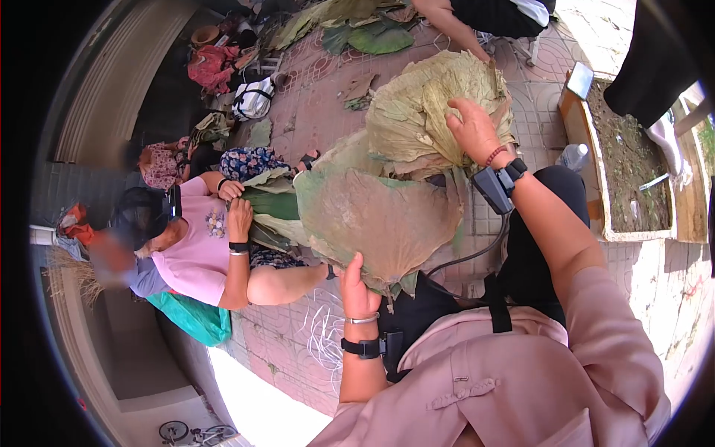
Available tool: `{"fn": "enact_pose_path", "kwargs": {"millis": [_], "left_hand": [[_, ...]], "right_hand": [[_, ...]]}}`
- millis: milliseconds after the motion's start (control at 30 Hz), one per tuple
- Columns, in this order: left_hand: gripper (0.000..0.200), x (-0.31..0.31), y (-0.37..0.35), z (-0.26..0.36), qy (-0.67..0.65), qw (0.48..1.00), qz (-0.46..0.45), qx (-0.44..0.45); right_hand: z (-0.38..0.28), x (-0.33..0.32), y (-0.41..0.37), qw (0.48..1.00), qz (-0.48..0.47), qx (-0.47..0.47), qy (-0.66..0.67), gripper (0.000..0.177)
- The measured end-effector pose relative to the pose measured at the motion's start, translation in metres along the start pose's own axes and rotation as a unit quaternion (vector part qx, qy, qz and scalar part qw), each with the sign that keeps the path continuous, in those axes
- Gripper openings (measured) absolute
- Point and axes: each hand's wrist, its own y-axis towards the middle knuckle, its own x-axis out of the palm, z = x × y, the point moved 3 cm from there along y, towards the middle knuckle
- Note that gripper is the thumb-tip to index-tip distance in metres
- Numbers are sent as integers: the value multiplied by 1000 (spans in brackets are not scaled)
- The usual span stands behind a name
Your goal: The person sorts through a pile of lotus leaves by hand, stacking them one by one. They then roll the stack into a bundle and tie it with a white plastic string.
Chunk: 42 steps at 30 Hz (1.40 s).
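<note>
A large dried leaf [380, 223], brownish with green edges and looking like a lotus leaf, spreads in front of my lap. My left hand [359, 294] grips its near edge, thumb on top and fingers hidden beneath. Beyond it lies a crumpled yellowish bundle of dried leaves [417, 112]. Over the right side of this bundle is my right hand [474, 132], its fingers apart and slightly bent, touching or just above the surface. Both wrists carry black strapped devices.
Opposite, a person in a pink shirt [197, 257] handles green leaves [272, 205]. Another person's arm [462, 33] reaches toward the bundle. A soil-filled planter box [596, 171] and a plastic bottle [572, 156] stand at right. White strings [324, 335] lie on the paving.
</note>
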Motion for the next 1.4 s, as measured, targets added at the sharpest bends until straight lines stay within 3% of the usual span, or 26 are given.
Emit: {"fn": "enact_pose_path", "kwargs": {"millis": [67,100,167,233,267,367,500,667,833,900,967,1200,1267,1400], "left_hand": [[41,2,0,0,10,1000,-1,-1],[41,3,1,1,14,1000,-7,6],[41,14,-1,3,5,1000,-19,18],[41,15,0,3,-2,999,-45,31],[43,10,3,1,-36,998,-52,14],[47,11,-1,2,-59,997,-53,7],[52,18,-5,9,-36,995,-67,63],[52,14,-4,8,-91,991,-90,47],[47,14,-5,6,-97,989,-104,43],[39,9,-1,4,-29,995,-82,49],[37,11,-3,4,-26,995,-82,54],[32,15,-6,7,-39,996,-69,38],[32,15,-6,7,-42,996,-71,37],[36,16,-4,9,-81,995,-64,13]], "right_hand": [[-43,-3,-24,971,-124,-77,187,30],[-63,-6,-38,967,-143,-79,195,30],[-103,-8,-74,917,-286,-98,261,32],[-128,-4,-104,897,-350,-179,203,42],[-139,-4,-118,894,-354,-185,204,42],[-156,1,-141,895,-387,-194,108,65],[-159,4,-141,890,-405,-164,132,66],[-152,8,-138,883,-376,-135,247,51],[-152,3,-134,877,-400,-102,247,40],[-153,3,-134,881,-390,-110,246,35],[-150,8,-135,879,-389,-65,269,25],[-138,22,-136,870,-368,25,328,17],[-134,29,-138,816,-396,105,409,14],[-139,23,-139,828,-378,97,402,13]]}}
